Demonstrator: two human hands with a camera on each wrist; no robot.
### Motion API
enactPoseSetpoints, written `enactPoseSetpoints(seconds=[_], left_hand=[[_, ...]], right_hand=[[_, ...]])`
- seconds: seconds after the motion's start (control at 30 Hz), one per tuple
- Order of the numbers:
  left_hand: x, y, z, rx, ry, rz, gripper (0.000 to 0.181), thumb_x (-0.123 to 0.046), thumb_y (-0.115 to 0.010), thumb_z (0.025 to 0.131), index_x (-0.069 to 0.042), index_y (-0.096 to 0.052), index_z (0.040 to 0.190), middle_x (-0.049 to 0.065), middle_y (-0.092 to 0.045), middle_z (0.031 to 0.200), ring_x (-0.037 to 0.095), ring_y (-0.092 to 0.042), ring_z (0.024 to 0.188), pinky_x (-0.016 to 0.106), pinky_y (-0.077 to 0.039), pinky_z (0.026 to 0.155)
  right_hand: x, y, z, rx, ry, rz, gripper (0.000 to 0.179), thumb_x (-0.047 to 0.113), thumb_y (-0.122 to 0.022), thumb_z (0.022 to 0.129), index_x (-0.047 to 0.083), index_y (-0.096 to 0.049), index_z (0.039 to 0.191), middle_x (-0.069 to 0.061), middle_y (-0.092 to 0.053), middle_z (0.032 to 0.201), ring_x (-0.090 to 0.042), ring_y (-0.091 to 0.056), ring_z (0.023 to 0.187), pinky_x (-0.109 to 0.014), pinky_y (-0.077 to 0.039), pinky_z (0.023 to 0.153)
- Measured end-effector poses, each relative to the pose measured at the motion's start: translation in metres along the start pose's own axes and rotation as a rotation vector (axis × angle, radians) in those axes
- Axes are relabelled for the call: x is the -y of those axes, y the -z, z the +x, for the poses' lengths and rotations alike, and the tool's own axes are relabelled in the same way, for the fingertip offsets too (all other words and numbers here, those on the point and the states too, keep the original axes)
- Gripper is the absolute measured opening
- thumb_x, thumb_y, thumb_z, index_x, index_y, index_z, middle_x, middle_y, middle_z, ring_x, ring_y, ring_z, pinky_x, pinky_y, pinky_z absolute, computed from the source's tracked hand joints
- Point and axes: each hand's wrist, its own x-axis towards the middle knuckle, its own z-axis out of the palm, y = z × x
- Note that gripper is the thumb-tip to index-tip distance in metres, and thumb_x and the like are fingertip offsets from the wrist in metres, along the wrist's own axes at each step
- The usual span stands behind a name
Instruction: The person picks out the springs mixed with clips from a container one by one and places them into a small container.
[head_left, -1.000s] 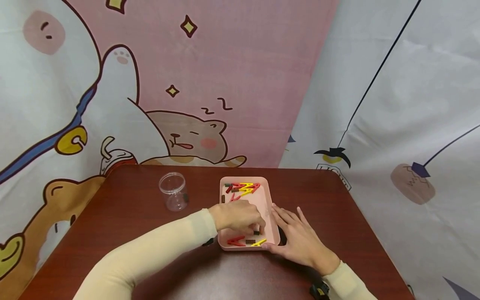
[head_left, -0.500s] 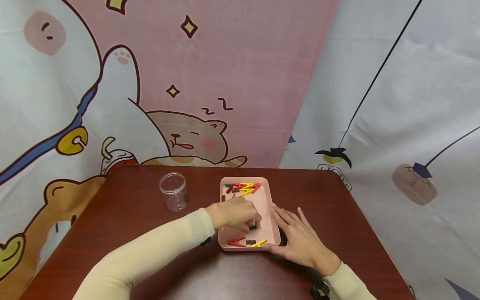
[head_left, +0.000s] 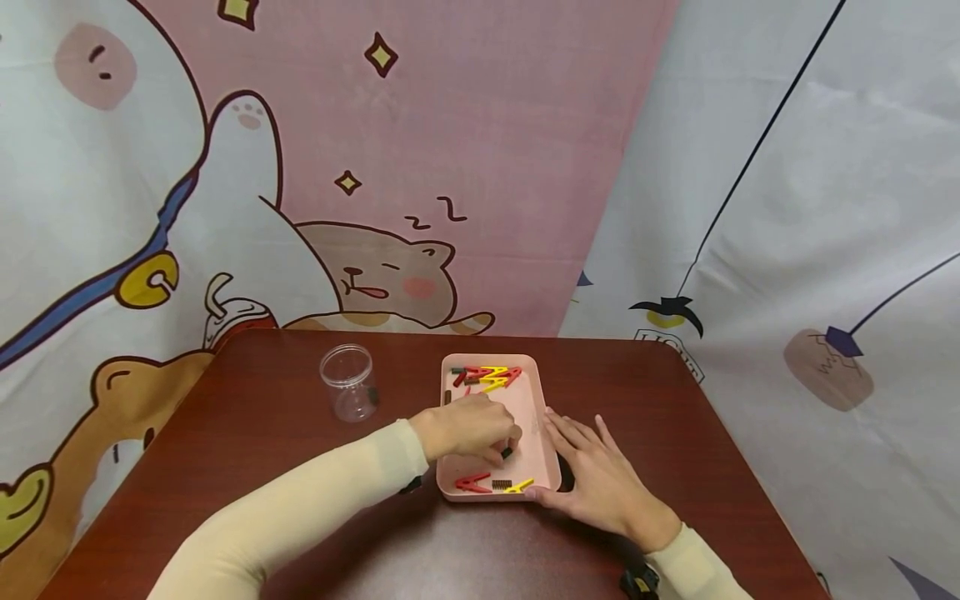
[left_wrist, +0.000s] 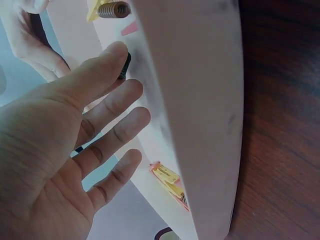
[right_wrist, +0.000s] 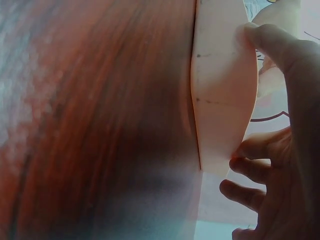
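My left hand (head_left: 471, 429) reaches over the pink tray (head_left: 536, 392), thumb and index finger pinching a dark spring (head_left: 507, 452). In the left wrist view this dark spring (left_wrist: 125, 66) shows beside the thumb tip, partly hidden, while the other fingers are spread. My right hand (head_left: 600, 475) rests against the tray's right side, thumb at the near rim and fingers along the side wall. Near the tray's front lie a red clip (head_left: 472, 482), a bronze-coloured spring (head_left: 501, 484) and a yellow clip (head_left: 519, 486).
Red and yellow clips (head_left: 495, 377) and several small springs lie at the tray's far end. A clear plastic jar (head_left: 349, 387) stands left of the tray, with a dark patch on its side. The brown table (head_left: 637, 392) ends before a cartoon-printed cloth (head_left: 480, 125).
My left hand has shifted slightly left and away from the tray's front, the dark spring moving with it and turning in the fingers. My right hand keeps its place.
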Motion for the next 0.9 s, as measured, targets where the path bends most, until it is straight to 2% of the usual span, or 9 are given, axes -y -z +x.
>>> enactPoseSetpoints(seconds=[0.13, 0.37, 0.5, 0.67, 0.83, 0.9], left_hand=[[-0.001, 0.001, -0.003, -0.038, 0.007, 0.033, 0.025, -0.046, -0.092, 0.101, -0.027, -0.085, 0.115, -0.015, -0.082, 0.098, -0.002, -0.069, 0.082, 0.027, -0.059, 0.082], [-0.002, 0.002, -0.010, -0.094, 0.061, 0.069, 0.030, -0.051, -0.093, 0.100, -0.028, -0.085, 0.118, -0.014, -0.082, 0.100, 0.001, -0.071, 0.087, 0.034, -0.059, 0.088], [0.000, 0.003, -0.018, -0.129, 0.102, 0.051, 0.031, -0.050, -0.093, 0.101, -0.027, -0.086, 0.120, -0.012, -0.083, 0.104, 0.007, -0.075, 0.095, 0.036, -0.064, 0.091], [0.002, 0.005, -0.030, -0.184, 0.141, 0.065, 0.031, -0.051, -0.092, 0.101, -0.027, -0.086, 0.120, -0.011, -0.083, 0.106, 0.013, -0.077, 0.107, 0.040, -0.064, 0.100], [0.004, 0.004, -0.040, -0.246, 0.165, 0.079, 0.030, -0.053, -0.091, 0.101, -0.028, -0.086, 0.116, -0.010, -0.080, 0.106, 0.012, -0.078, 0.107, 0.041, -0.064, 0.095], [0.005, 0.003, -0.043, -0.262, 0.179, 0.071, 0.030, -0.054, -0.090, 0.102, -0.028, -0.086, 0.117, -0.009, -0.080, 0.108, 0.012, -0.078, 0.108, 0.044, -0.064, 0.098]], right_hand=[[0.000, -0.001, 0.000, -0.001, -0.008, -0.002, 0.114, 0.094, -0.068, 0.094, 0.012, -0.056, 0.173, -0.006, -0.051, 0.184, -0.040, -0.057, 0.164, -0.082, -0.027, 0.137], [-0.001, -0.003, -0.001, 0.002, -0.019, -0.006, 0.113, 0.092, -0.070, 0.094, 0.013, -0.057, 0.173, -0.005, -0.051, 0.185, -0.040, -0.057, 0.165, -0.081, -0.027, 0.138], [-0.001, -0.004, 0.001, 0.006, -0.023, -0.001, 0.112, 0.089, -0.073, 0.093, 0.012, -0.056, 0.173, -0.005, -0.050, 0.185, -0.040, -0.055, 0.166, -0.080, -0.025, 0.139], [0.000, -0.004, 0.003, 0.014, -0.036, 0.000, 0.113, 0.090, -0.073, 0.093, 0.013, -0.055, 0.174, -0.005, -0.048, 0.186, -0.041, -0.054, 0.167, -0.080, -0.023, 0.140], [0.000, -0.003, 0.002, 0.026, -0.048, 0.000, 0.113, 0.092, -0.070, 0.093, 0.013, -0.057, 0.173, -0.005, -0.049, 0.186, -0.041, -0.054, 0.167, -0.081, -0.024, 0.139], [0.000, -0.004, 0.001, 0.025, -0.052, -0.004, 0.113, 0.092, -0.070, 0.093, 0.014, -0.057, 0.173, -0.004, -0.050, 0.185, -0.040, -0.054, 0.167, -0.080, -0.024, 0.140]])
